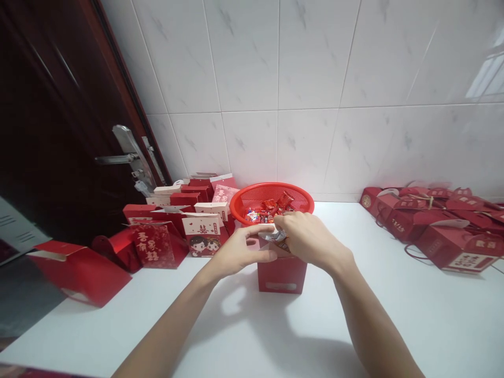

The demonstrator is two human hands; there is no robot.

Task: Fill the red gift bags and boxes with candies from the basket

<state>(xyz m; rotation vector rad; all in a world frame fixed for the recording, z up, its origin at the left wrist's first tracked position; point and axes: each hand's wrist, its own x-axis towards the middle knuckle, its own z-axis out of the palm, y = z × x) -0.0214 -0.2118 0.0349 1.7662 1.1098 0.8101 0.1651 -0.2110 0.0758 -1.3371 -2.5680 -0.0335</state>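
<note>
A red paper gift box (281, 278) stands upright on the white table in front of me, its top open. My left hand (244, 248) grips the box's upper left edge, thumb at the front and index finger along the top. Above the opening, my right hand (311, 240) is closed on wrapped candy (274, 234); a silvery wrapper shows between my hands, and how many pieces there are is hidden. Just behind the box sits a red plastic basket (271, 189), with candies (270, 206) in red and mixed wrappers inside.
Several upright gift boxes (200, 226) crowd the left of the table (220, 336), with one red box (81, 273) nearer me. At right lies a group of red handled boxes (457, 247). A tiled wall (252, 79) rises behind; a dark door (59, 105) stands at left.
</note>
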